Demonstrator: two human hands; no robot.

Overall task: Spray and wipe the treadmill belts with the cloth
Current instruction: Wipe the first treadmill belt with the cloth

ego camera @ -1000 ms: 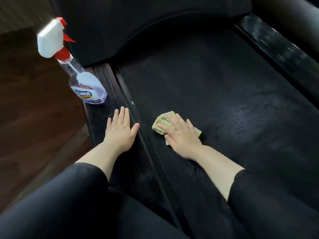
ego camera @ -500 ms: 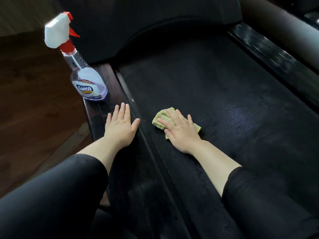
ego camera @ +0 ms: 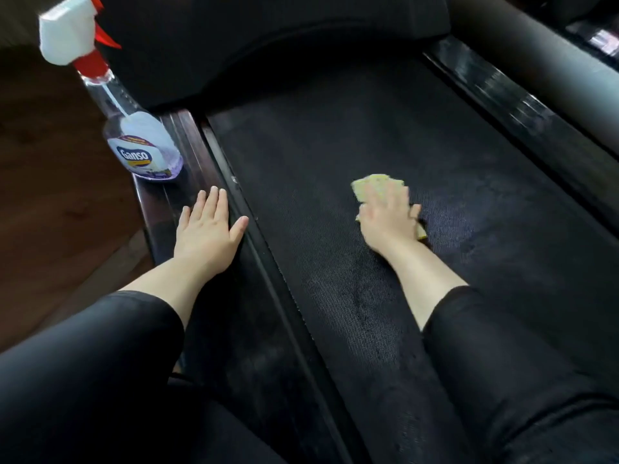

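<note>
Plainly, the yellow-green cloth [ego camera: 371, 186] lay on the treadmill belt [ego camera: 328, 135], about midway across its width, pinned under the right hand [ego camera: 390, 220]. That grip was released rather than clenched: the fingers lay flat over the cloth and pressed it down, though blur softened them. Only the cloth's far edge and a corner by the thumb showed. The belt's long axis ran away from the person toward the dark motor hood [ego camera: 268, 45], and the forearm pointed much the same way, so I judged a push ahead or a sweep to the right would cover fresh belt. Damp-looking patches shone to the right of the hand.

The left hand [ego camera: 207, 234] rested palm down, fingers straight, on the left side rail [ego camera: 160, 209], holding nothing and well apart from the cloth. The spray bottle [ego camera: 142, 145] stood upright on that rail just beyond its fingertips, so the left was the nearer hand for another spray, the right for the wiping
</note>
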